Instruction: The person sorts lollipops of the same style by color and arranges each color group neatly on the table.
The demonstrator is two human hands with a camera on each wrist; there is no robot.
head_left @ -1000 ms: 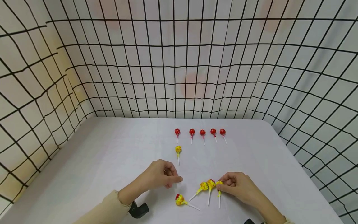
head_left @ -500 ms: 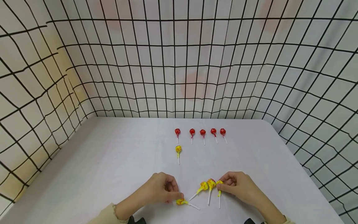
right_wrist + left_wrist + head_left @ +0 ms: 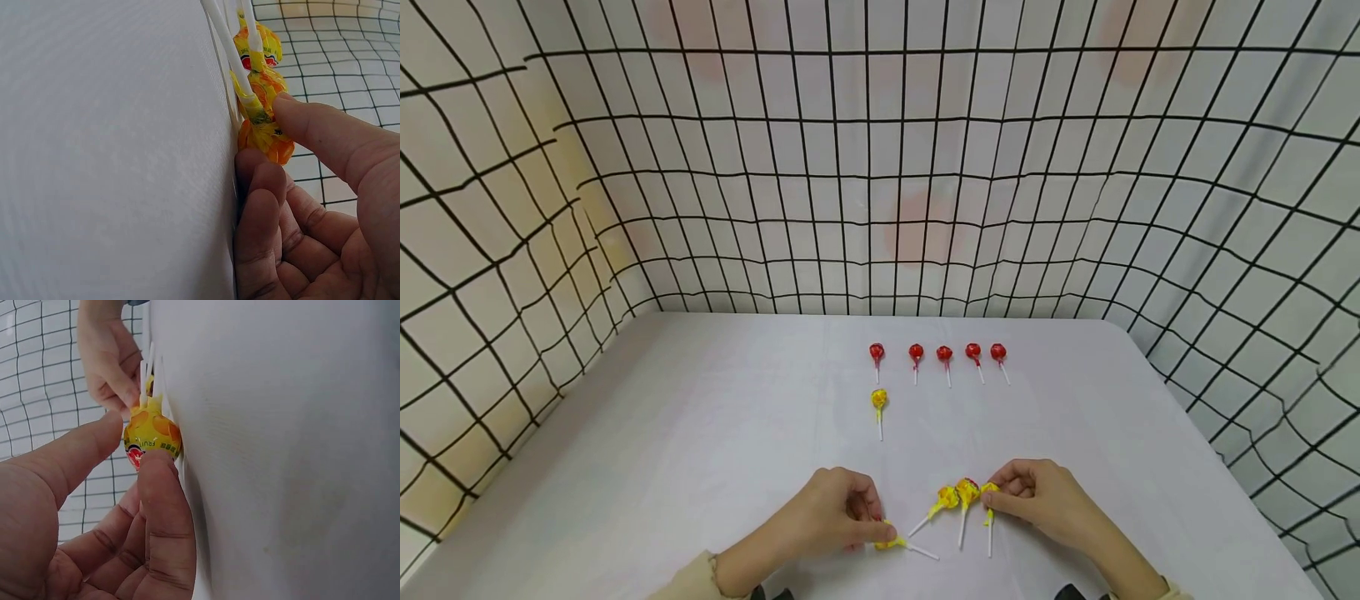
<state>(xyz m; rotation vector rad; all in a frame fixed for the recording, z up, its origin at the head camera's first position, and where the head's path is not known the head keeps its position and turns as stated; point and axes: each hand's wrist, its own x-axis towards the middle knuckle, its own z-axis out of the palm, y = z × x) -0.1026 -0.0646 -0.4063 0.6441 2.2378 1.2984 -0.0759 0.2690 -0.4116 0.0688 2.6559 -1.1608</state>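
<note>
Near the front of the white table, my left hand (image 3: 835, 515) has its thumb and fingertips around the head of a yellow-wrapped lollipop (image 3: 153, 434). Its white stick points right, and the head is partly covered by the thumb in the head view. To the right, my right hand (image 3: 1041, 496) pinches another yellow lollipop (image 3: 269, 140) by its head, the stick pointing toward me. Between the hands lie two more yellow lollipops, a tilted one (image 3: 946, 498) and a straighter one (image 3: 966, 492), heads close together beside the one in my right hand.
Farther back, several red lollipops (image 3: 944, 354) lie in a row across the white table (image 3: 737, 400). A single yellow lollipop (image 3: 879, 400) lies below the leftmost red one. White walls with a black grid (image 3: 865, 167) enclose the back and sides.
My left hand has come down toward me onto the leftmost front lollipop and now holds its head. My right hand has stayed in place on its lollipop.
</note>
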